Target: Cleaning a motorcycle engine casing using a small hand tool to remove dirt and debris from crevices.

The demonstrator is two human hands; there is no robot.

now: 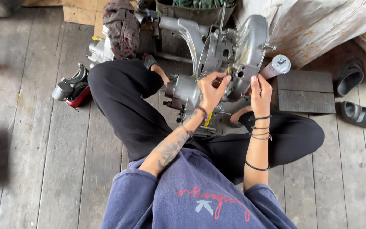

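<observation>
I sit cross-legged on a plank floor with a grey metal engine [217, 46] standing in front of my knees. My left hand [210, 91] is closed against the engine's side cover, and a yellow tool [209, 120] shows below the wrist and again at the fingertips. My right hand [260, 91] grips the lower edge of the rounded engine cover [253, 38], fingers pointing up. Both wrists wear dark bands. The spot under my fingers is hidden.
A dark wooden block [306, 91] and a tube with a white cap [277, 65] lie right of the engine. Two dark sandals [359, 114] sit far right. A red and grey part [73, 89] lies left of my knee. A rag [121, 27] drapes over parts behind.
</observation>
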